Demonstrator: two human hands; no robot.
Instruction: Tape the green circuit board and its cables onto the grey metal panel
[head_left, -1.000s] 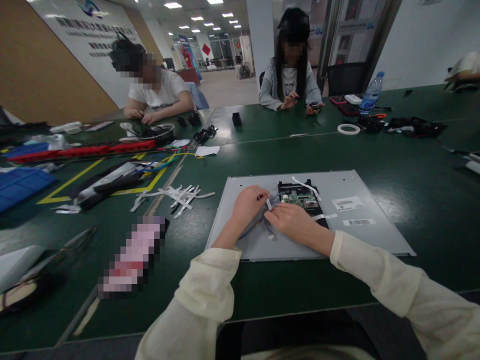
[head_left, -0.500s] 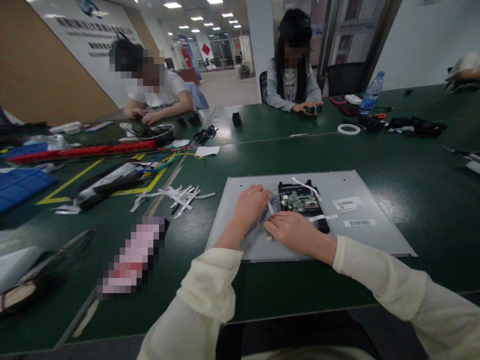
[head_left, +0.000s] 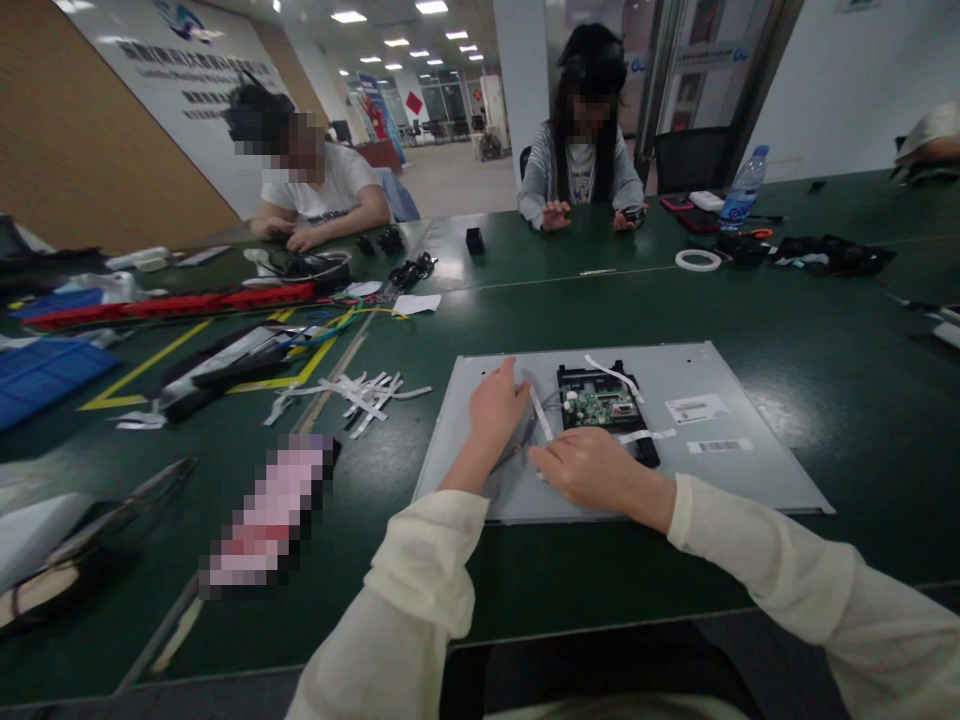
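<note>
On a grey metal panel (head_left: 742,480) lying flat, both my hands work left of a green circuit board (head_left: 600,405) in a black bracket (head_left: 649,450). A strip of white tape (head_left: 538,410) crosses the grey cables (head_left: 528,432) between my hands. My left hand (head_left: 495,415) rests beside the strip, index finger stretched out and thumb apart, holding nothing visible. Curled low over the panel is my right hand (head_left: 589,468), its closed fingertips at the strip's near end. What those fingers grip is hidden. More white tape (head_left: 646,435) lies across the bracket.
Left of the panel lie a pile of white strips (head_left: 367,398) and a phone-like slab (head_left: 270,515) with a blurred screen. A tape roll (head_left: 697,260) and a water bottle (head_left: 744,188) stand farther back. Two people sit across the green table (head_left: 570,570).
My left hand has drawn slightly away from the white strip and its index finger has straightened, showing more of the strip. My right hand has hardly moved. The facing person's hands have parted.
</note>
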